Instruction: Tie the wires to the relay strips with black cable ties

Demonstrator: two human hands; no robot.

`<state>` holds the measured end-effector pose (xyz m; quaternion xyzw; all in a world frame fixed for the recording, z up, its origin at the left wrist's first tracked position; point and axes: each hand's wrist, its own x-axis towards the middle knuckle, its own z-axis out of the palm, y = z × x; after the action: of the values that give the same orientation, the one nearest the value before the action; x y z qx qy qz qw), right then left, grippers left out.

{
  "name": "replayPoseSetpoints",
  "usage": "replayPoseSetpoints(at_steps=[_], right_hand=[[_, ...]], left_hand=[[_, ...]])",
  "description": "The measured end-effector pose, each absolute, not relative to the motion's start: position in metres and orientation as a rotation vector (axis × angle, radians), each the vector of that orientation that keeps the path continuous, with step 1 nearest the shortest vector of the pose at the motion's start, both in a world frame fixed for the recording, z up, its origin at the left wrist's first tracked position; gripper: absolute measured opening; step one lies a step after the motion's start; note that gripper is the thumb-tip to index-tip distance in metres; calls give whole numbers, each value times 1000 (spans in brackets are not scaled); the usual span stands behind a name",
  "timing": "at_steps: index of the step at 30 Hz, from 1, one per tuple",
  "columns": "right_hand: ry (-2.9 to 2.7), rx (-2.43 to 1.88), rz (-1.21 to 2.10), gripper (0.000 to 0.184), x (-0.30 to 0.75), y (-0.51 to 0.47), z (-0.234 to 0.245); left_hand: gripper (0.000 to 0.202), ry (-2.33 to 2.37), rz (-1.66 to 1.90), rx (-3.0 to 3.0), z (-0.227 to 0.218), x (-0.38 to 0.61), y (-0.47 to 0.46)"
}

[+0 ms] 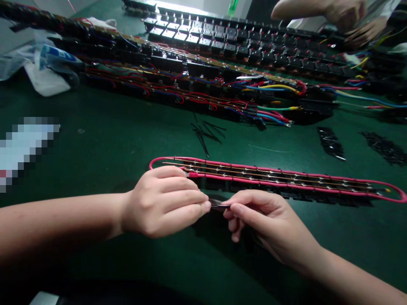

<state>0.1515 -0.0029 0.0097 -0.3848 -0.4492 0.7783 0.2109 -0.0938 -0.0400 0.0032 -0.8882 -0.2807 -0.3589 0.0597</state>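
My right hand pinches one end of a thin, dark, shiny strip between thumb and forefinger; its other fingers are curled below. The strip's far end meets the closed fingertips of my left hand, which hide part of it; its exact kind is unclear. Just beyond both hands lies a long black assembly with rows of shiny solder points and brass-coloured rods. A red cable loops all round it, fastened with black ties. Beside my left knuckles sits the cable's red terminal sleeve.
Several loose black cable ties lie behind the assembly. Two piles of small black parts are at right. Long wired strips and rows of black blocks fill the back. Plastic bags lie left; another person's hands show top right.
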Motion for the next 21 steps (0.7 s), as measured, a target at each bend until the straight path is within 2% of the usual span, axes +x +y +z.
replayPoseSetpoints(at_steps=[8, 13, 21], right_hand=[[-1246, -1043, 2222, 12, 152, -4, 12], [-1286, -1073, 2194, 18, 151, -4, 13], [-1328, -1098, 2188, 21, 150, -5, 15]], left_hand=[[18, -767, -1090, -2710, 4, -91, -39], [7, -810, -1180, -2645, 4, -85, -39], [19, -691, -1097, -2908, 0, -89, -39]])
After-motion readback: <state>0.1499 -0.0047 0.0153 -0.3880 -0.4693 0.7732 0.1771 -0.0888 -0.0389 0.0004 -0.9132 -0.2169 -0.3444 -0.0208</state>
